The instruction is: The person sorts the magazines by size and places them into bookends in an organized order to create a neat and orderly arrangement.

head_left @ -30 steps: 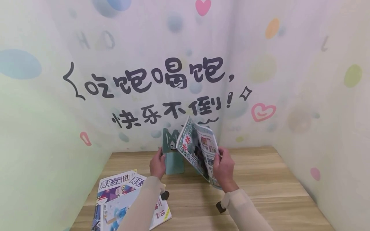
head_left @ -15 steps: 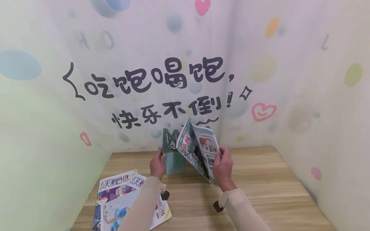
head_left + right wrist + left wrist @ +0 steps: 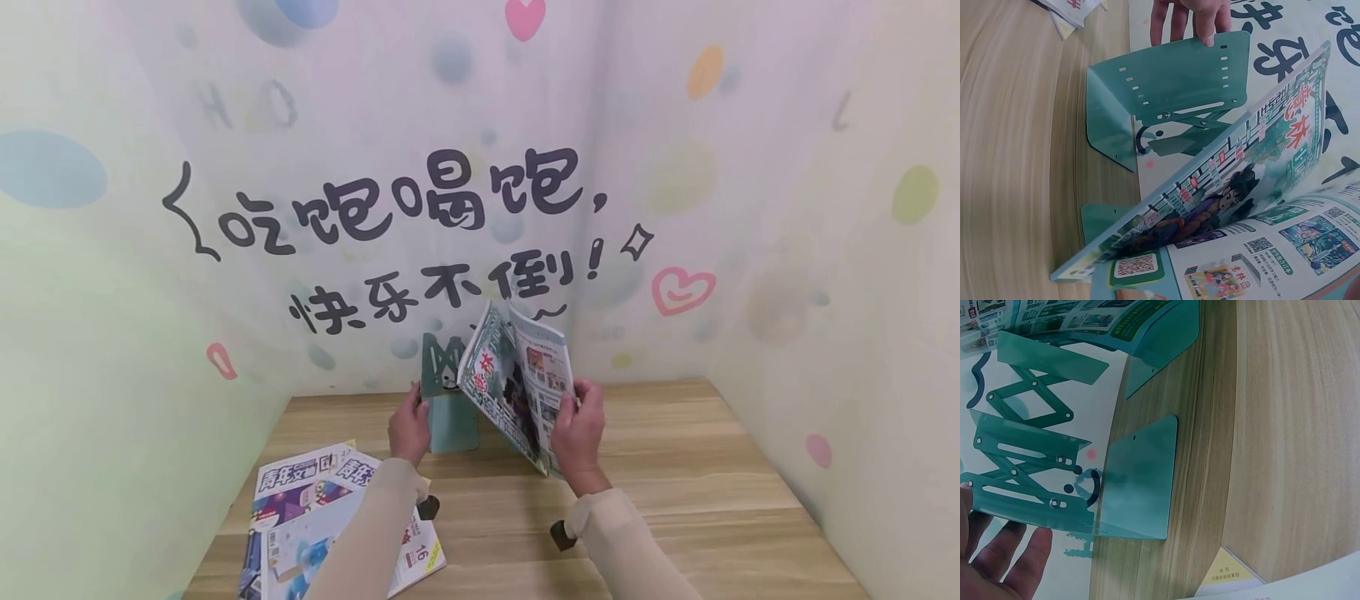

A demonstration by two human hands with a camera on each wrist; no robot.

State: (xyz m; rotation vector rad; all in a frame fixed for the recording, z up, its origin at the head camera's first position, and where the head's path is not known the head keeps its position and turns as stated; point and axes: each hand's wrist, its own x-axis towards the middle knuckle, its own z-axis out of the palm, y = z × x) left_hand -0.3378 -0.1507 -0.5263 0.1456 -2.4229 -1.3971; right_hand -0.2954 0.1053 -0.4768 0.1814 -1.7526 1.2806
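Note:
A green metal expandable bookend (image 3: 453,423) stands near the back wall, its crossed slotted arms (image 3: 1029,403) spread out. My left hand (image 3: 410,429) grips its left upright; the right wrist view has a fingertip (image 3: 1209,40) over the inner face. A magazine (image 3: 498,387) leans in the bookend, its illustrated front cover facing right. Right beside it, my right hand (image 3: 580,429) holds a second magazine (image 3: 546,375) by its right edge, the advert-covered side towards that cover. The two form a narrow V. The bookend's right part is mostly hidden behind them.
Several magazines (image 3: 300,517) lie overlapping at the front left of the wooden table (image 3: 675,467), partly under the left sleeve. A printed wall (image 3: 375,108) stands close behind the bookend, with side walls left and right.
The magazine in my right hand first shifts a little left, then its upper part swings right, widening the gap to the leaning cover. My left hand and the bookend have stayed in place.

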